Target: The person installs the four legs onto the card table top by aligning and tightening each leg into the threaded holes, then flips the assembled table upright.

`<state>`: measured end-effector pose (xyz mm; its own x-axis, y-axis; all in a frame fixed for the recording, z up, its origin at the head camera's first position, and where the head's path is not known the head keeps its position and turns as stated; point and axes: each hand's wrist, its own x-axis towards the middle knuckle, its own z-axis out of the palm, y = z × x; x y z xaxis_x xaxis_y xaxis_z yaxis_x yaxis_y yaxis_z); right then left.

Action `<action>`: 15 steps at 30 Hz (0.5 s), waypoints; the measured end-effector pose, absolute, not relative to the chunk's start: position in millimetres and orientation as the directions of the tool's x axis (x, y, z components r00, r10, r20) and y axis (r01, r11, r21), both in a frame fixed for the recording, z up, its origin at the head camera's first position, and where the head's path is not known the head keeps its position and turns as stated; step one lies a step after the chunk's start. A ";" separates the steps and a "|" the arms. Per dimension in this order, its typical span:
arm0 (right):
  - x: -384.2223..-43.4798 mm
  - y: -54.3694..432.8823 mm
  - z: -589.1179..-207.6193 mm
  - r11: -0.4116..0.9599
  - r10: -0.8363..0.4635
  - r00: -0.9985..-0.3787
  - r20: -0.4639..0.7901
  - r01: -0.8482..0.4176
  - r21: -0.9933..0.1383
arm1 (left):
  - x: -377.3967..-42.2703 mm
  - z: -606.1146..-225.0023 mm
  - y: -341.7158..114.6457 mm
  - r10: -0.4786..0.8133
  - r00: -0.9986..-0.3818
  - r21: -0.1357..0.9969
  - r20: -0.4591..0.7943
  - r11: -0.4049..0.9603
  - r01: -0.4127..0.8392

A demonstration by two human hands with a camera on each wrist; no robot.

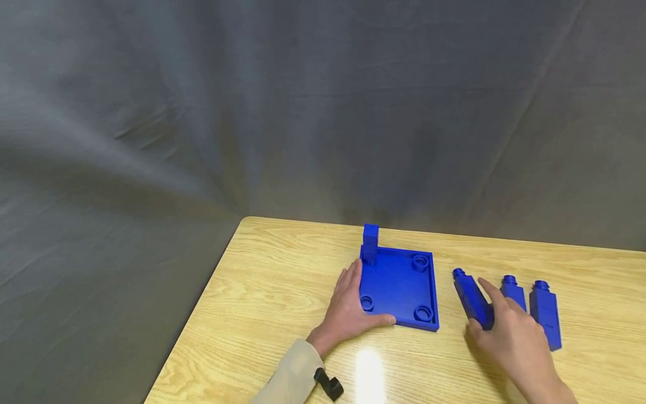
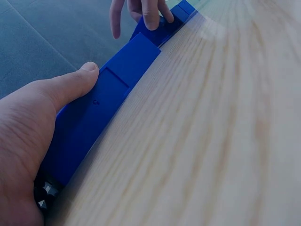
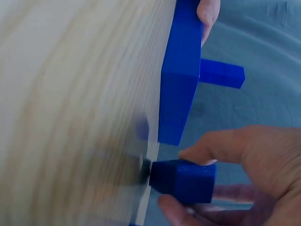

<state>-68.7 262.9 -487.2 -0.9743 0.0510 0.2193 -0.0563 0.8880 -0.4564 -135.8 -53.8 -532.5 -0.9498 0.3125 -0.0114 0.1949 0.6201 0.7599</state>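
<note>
A square blue tabletop (image 1: 396, 286) lies with its raised rim and round corner sockets upward. One blue leg (image 1: 370, 241) stands upright at its far left corner. My left hand (image 1: 348, 311) rests against the near left corner, thumb along the front wall (image 2: 96, 106) and straight fingers along the left side. To the right, my right hand (image 1: 515, 331) holds a square blue table leg (image 1: 471, 300) between thumb and fingers, its threaded end pointing away from me. The right wrist view shows that leg (image 3: 193, 181) pinched, apart from the tabletop (image 3: 181, 94).
Two more blue legs lie right of the held one: one (image 1: 513, 293) partly behind my right hand, the other (image 1: 546, 317) farther right. All rest on a wooden table (image 1: 262, 269). Grey cloth (image 1: 323, 112) hangs behind its far edge and left side.
</note>
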 end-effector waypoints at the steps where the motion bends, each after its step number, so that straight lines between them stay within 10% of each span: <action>1: -68.3 264.2 -486.7 0.885 0.058 -0.968 0.246 -0.064 -0.462 | -136.0 -532.5 -53.4 0.314 -0.949 0.760 -0.011 0.619 0.197; 15: -75.7 275.2 -480.7 0.793 0.182 -0.831 0.526 -0.192 -0.578 | -135.3 -532.9 -53.5 0.317 -0.948 0.765 -0.010 0.614 0.197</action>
<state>-75.7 275.2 -480.7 -0.8311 0.1815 0.5257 -0.1920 0.7934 -0.5776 -135.3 -53.5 -532.9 -0.9483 0.3172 -0.0102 0.1971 0.6137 0.7645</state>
